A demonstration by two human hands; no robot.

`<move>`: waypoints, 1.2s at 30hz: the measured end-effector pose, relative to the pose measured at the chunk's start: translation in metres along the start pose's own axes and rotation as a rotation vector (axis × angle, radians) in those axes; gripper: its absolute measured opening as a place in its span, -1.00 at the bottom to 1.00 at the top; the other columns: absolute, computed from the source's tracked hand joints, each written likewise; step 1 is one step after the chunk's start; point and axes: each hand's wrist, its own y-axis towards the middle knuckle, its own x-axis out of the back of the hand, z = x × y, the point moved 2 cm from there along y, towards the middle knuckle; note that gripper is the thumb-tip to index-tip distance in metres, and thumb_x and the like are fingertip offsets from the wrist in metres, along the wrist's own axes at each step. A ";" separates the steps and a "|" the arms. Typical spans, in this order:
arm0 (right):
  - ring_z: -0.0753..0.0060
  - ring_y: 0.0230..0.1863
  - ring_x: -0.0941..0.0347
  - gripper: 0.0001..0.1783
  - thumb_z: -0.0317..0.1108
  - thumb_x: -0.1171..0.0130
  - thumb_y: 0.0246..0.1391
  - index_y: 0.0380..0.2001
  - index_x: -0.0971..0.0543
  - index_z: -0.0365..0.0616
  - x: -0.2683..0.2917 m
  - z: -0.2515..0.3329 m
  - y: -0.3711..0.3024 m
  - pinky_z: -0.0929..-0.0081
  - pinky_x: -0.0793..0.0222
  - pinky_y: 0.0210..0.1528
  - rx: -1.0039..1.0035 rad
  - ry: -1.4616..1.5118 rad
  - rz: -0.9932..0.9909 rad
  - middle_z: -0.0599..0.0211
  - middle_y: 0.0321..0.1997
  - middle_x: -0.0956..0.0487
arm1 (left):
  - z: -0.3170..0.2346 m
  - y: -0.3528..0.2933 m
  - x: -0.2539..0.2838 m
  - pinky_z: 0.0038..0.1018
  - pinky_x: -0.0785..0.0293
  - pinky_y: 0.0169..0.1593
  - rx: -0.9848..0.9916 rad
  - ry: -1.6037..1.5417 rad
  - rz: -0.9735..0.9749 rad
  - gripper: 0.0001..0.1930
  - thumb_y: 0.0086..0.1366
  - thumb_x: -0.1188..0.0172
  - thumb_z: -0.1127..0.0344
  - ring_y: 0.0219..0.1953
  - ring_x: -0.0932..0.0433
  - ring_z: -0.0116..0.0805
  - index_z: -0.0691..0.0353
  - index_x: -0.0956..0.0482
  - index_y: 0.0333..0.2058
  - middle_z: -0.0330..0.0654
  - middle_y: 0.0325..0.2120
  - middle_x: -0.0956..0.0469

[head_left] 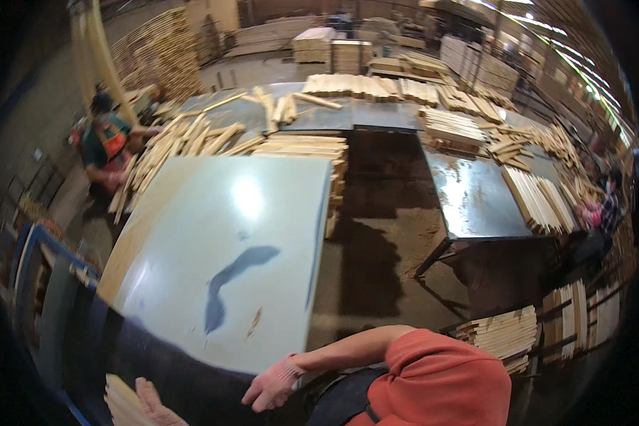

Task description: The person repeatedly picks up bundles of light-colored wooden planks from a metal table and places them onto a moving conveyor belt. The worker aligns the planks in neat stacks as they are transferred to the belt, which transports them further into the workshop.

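Observation:
My left hand (157, 405), in a pale pinkish work glove, is at the lower edge, cut off by the frame. Its fingers lie along the side of a bundle of light wooden strips (123, 403), which it grips; the thumb is hidden. To the right, my right hand (272, 387), gloved in the same colour, hangs over the dark surface (202, 390) just off the near edge of a pale grey tabletop (263, 192). Its fingers are loosely bent and hold nothing visible. The tabletop bears a dark smear and a small brown mark.
Past the tabletop lie stacked wooden strips (302, 146) and a loose heap of sticks (184, 138), beside a co-worker (106, 145). At right stands a dark metal table (468, 195) with wood stacks; another person (605, 209) works there. Cut strips (500, 335) are piled low at right.

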 end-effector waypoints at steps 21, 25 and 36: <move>0.49 -0.38 -0.50 -0.62 -0.03 -0.22 0.43 0.05 -0.52 -0.07 0.096 -0.185 -0.655 0.43 -0.53 -0.30 0.607 1.042 -1.665 0.29 -0.25 -0.61 | -0.292 -0.183 -0.710 -0.41 -0.46 0.28 0.525 -0.521 1.424 -0.49 0.46 -0.35 0.25 0.16 -0.58 -0.33 0.37 -0.54 0.29 -0.10 0.13 -0.64; 0.45 -0.41 -0.47 -0.78 -0.13 -0.20 0.41 -0.09 -0.53 -0.02 0.148 -0.197 -0.713 0.42 -0.46 -0.34 0.512 1.082 -1.812 0.32 -0.32 -0.57 | -0.316 -0.142 -0.815 -0.41 -0.46 0.28 0.425 -0.492 1.344 -0.49 0.45 -0.30 0.28 0.18 -0.58 -0.29 0.44 -0.54 0.27 -0.05 0.15 -0.64; 0.46 -0.63 -0.20 -0.76 -0.28 -0.10 0.40 -0.37 -0.29 0.06 0.275 -0.220 -0.908 0.34 -0.08 -0.60 0.659 1.384 -1.927 0.45 -0.56 -0.23 | -0.454 -0.156 -1.128 -0.37 -0.36 0.41 0.100 -0.332 1.683 -0.41 0.47 -0.24 0.08 0.34 -0.51 -0.20 0.32 -0.49 0.34 0.02 0.28 -0.58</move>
